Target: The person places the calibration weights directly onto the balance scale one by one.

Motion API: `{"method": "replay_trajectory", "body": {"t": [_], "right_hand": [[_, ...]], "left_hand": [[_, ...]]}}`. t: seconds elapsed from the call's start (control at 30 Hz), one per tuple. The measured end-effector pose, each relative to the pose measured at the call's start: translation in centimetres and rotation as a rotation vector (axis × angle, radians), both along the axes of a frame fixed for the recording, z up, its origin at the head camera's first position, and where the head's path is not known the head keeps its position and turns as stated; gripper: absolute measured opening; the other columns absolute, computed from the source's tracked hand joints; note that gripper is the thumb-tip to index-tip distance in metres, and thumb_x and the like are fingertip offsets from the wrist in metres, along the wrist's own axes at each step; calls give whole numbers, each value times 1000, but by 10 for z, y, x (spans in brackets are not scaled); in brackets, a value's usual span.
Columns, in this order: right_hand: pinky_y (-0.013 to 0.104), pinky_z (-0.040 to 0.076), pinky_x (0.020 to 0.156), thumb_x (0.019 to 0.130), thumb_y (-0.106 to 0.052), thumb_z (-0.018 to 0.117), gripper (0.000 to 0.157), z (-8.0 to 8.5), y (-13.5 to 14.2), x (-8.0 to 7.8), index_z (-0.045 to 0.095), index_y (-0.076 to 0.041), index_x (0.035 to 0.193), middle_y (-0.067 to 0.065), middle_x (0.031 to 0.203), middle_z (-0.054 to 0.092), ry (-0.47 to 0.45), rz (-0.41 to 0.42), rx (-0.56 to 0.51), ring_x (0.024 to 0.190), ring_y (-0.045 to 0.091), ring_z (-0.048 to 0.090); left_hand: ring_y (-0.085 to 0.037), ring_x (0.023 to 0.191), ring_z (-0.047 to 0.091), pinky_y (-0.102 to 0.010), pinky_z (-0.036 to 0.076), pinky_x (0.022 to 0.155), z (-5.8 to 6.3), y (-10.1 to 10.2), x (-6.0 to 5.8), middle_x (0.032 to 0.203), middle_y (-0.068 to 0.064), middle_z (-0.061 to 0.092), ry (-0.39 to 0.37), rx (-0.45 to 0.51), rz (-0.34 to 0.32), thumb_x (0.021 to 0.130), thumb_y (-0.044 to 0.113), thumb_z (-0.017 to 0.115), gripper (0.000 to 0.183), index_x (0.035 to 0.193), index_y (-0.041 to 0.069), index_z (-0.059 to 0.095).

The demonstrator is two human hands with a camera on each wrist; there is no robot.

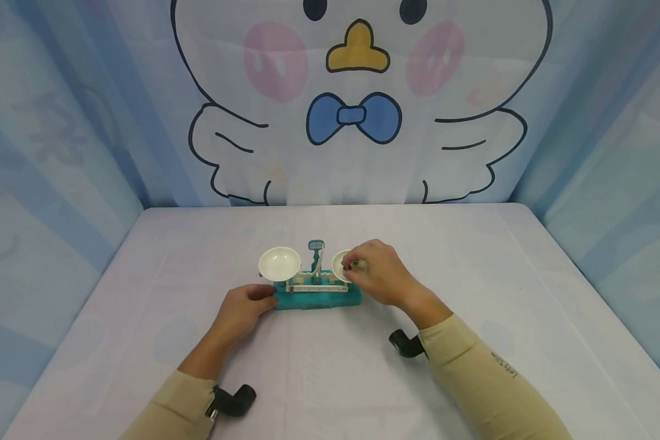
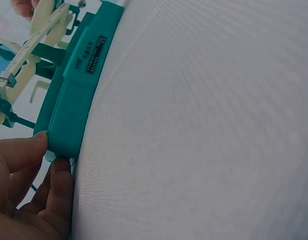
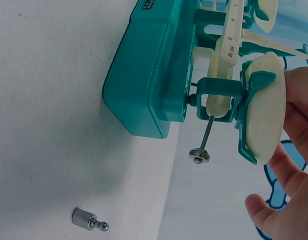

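A teal balance scale (image 1: 317, 298) with two white pans stands on the table. At its left end my left hand (image 1: 246, 310) grips the base, the thumb (image 2: 23, 150) on top and curled fingers against the end. My right hand (image 1: 378, 272) is over the right pan (image 1: 337, 264), thumb and forefinger close together at a small dark thing (image 1: 348, 267) that they seem to pinch. In the right wrist view the pan (image 3: 266, 110) hides those fingertips. A metal weight (image 3: 88, 219) stands upright on the table beyond the right end of the scale, knob up.
The left pan (image 1: 279, 264) holds nothing visible. An adjusting nut (image 3: 199, 156) juts from the beam's right end. White cloth covers the table (image 1: 308, 373); printed curtains (image 1: 352, 165) hang behind and at both sides. Black wrist cameras (image 1: 233, 400) hang below the sleeves.
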State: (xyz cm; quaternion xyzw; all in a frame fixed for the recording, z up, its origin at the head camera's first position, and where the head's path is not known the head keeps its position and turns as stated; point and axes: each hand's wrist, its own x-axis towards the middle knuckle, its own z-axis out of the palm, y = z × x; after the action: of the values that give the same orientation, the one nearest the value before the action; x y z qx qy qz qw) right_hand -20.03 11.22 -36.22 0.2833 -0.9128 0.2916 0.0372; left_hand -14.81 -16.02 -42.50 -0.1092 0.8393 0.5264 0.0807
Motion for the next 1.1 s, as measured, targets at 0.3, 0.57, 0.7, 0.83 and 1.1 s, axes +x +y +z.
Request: {"method": "replay_trajectory", "body": {"t": [0.3,0.57,0.7,0.83,1.1], "right_hand": [[53,41,101,91,-11,70,13,1,0,0,74,-7,103,8,111,70,-1,18,-2,114,30,55],[51,43,101,91,-9,70,12,1,0,0,74,-7,102,8,111,70,4,14,-8,114,30,55],[50,44,100,91,-9,70,13,2,0,2,75,-7,102,8,111,70,-1,6,-16,113,30,55],[50,46,99,91,-10,71,13,5,1,4,75,-8,103,9,114,68,3,-10,-35,114,29,55],[50,47,101,93,-7,68,20,7,13,6,72,-7,113,10,119,67,59,-85,-65,119,30,56]], "left_hand": [[-33,125,53,-49,44,104,1,1,0,129,-19,63,3,-6,6,96,15,65,38,130,-3,63],[-33,124,53,-50,44,104,1,1,0,129,-19,63,1,-18,8,96,16,65,38,130,-3,63],[-33,124,53,-50,44,103,2,2,0,129,-19,63,0,-26,7,96,16,64,39,130,-3,62],[-33,124,54,-50,44,103,2,2,0,128,-19,63,3,-34,7,96,16,65,39,130,-3,63],[-33,124,53,-50,44,104,1,2,0,129,-19,63,5,-31,4,96,16,64,38,130,-3,63]]}}
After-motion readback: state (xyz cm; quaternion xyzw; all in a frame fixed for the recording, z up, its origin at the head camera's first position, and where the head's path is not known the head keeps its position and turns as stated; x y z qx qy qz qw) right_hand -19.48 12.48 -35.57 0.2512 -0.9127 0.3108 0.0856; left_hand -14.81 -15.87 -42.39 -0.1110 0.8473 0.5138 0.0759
